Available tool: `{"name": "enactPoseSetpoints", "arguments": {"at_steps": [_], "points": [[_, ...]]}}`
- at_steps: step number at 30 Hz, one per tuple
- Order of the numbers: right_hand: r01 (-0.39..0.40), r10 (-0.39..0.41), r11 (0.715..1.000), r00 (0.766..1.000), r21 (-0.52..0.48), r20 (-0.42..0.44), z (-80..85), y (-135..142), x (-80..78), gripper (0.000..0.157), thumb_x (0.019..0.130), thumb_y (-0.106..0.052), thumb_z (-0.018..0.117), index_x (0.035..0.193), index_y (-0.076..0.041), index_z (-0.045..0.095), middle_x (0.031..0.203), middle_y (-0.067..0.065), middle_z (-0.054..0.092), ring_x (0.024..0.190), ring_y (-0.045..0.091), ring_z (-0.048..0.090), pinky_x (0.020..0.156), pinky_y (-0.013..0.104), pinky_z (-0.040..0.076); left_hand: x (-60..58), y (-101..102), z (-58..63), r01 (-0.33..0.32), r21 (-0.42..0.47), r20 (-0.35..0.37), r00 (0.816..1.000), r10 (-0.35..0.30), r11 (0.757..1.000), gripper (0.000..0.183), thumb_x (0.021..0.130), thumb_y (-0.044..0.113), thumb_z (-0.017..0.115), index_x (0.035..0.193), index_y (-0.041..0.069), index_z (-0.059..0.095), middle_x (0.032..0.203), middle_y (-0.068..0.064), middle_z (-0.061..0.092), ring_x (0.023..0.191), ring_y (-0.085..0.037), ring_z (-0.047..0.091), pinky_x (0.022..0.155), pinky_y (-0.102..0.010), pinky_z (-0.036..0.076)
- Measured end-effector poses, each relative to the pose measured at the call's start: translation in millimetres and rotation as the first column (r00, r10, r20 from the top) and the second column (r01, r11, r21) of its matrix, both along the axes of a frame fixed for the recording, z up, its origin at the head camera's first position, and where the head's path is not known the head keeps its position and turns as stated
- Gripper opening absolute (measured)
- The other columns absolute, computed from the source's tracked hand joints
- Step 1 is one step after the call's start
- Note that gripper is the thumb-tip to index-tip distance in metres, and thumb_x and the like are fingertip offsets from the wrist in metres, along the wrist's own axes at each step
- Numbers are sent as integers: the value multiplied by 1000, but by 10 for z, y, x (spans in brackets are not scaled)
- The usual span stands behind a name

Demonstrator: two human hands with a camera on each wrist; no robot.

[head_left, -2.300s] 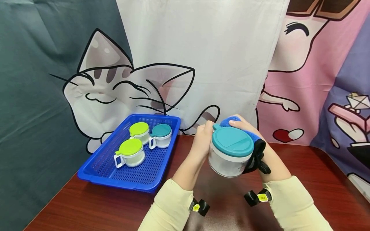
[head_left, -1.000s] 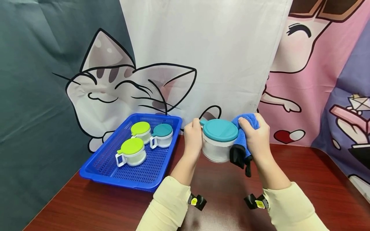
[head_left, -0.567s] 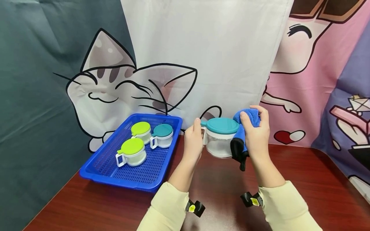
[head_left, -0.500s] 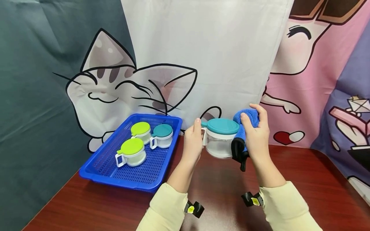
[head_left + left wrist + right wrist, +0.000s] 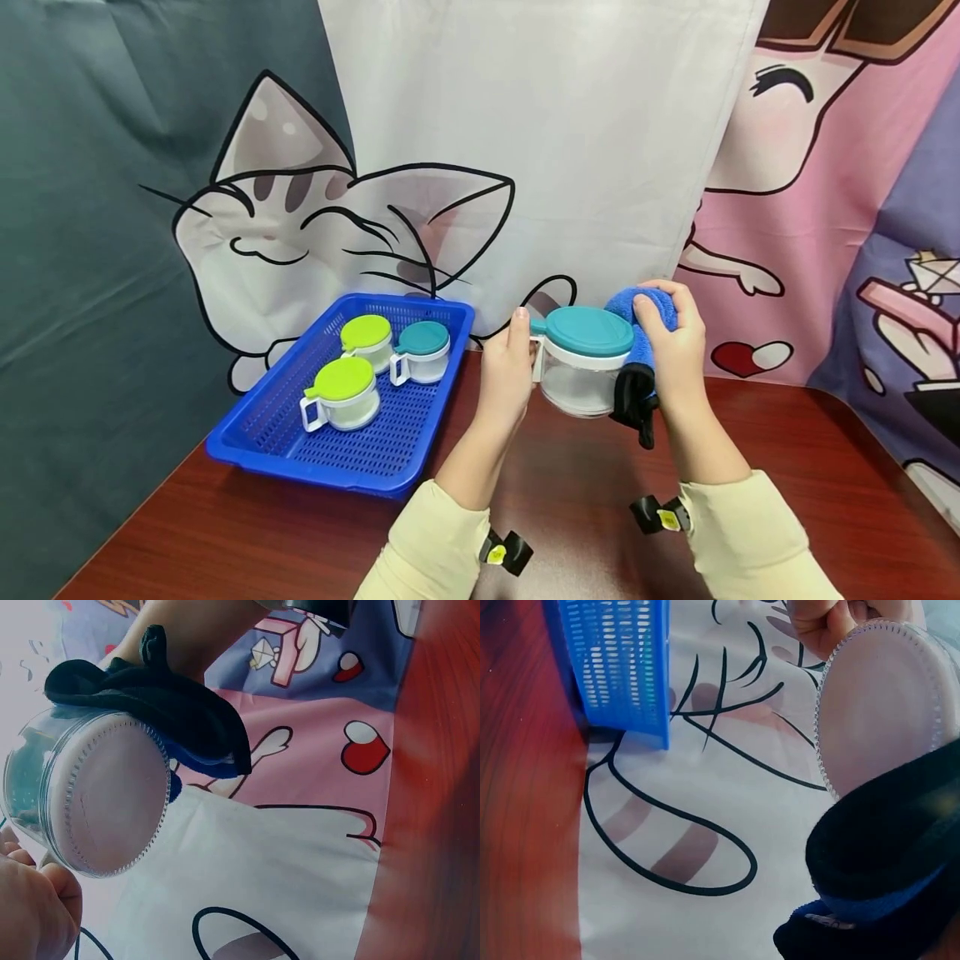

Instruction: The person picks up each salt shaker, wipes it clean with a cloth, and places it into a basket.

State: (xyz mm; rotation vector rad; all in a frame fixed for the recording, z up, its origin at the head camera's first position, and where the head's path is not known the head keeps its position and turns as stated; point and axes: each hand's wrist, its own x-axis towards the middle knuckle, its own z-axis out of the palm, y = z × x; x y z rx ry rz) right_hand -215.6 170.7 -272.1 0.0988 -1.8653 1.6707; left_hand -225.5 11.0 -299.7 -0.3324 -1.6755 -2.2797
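Note:
In the head view a clear seasoning jar [image 5: 581, 387] with a teal lid and white handle is held up above the table. My left hand [image 5: 504, 371] grips it by the handle, thumb up near the lid's tab. My right hand [image 5: 678, 350] holds a blue cloth [image 5: 643, 333] with black edging against the jar's right side. The left wrist view shows the jar's ridged clear base [image 5: 116, 795], with the dark cloth edge [image 5: 165, 705] over its side. In the right wrist view the black edging [image 5: 885, 832] covers part of the base, and the right fingers are hidden.
A blue perforated basket [image 5: 330, 479] stands on the left of the red-brown table [image 5: 570, 517]. Inside sit two jars with lime lids [image 5: 342, 379] and one with a teal lid [image 5: 422, 338]. A cartoon-printed curtain [image 5: 585, 150] hangs right behind the table.
The jar was nearer and tipped toward the camera at first, then moved away and became more level. Lately both hands, jar and cloth have shifted slightly right. The basket's jars stay put.

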Motion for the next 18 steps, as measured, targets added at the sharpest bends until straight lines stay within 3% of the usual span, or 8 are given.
{"name": "enactPoseSetpoints", "arguments": {"at_steps": [4, 7, 14, 18], "points": [[-34, 34, 999, 999, -17, 36, 27, 29, 7, 20, 92, -27, 54, 108, -16, 58, 109, 0, 52, 96, 16, 46, 76, 26, 41, 10, 16, 18, 26, 32, -28, 999, -25, 999, 39, 99, 17, 39, 61, 8, 44, 53, 1, 39, 52, -9, 39, 49, -20, 36], [-113, 114, 993, 990, -16, 77, 42, 40, 26, 20, 93, -29, 53, 108, -18, 58, 111, 0, 51, 99, 16, 46, 79, 25, 41, 14, 7, 30, 75, 51, -16, 997, -74, 996, 39, 97, 15, 39, 59, 8, 45, 52, 2, 39, 48, -7, 38, 45, -19, 35], [-314, 310, 949, 939, 5, 149, 72, -2, 93, 14, 95, -26, 45, 103, -25, 57, 105, -5, 53, 95, 14, 49, 79, 23, 41, 9, -5, 50, 196, 53, 1, 981, -196, 979, 43, 94, 14, 40, 52, 11, 45, 52, 3, 47, 48, -6, 42, 46, -19, 36], [-398, 393, 917, 905, -2, 161, 93, -81, 123, 16, 95, -22, 43, 101, -25, 57, 102, -5, 56, 92, 14, 52, 79, 24, 42, -19, 11, 32, 201, -4, 45, 979, -200, 980, 45, 94, 19, 40, 49, 14, 39, 47, 5, 38, 43, -6, 34, 42, -19, 29]]}}
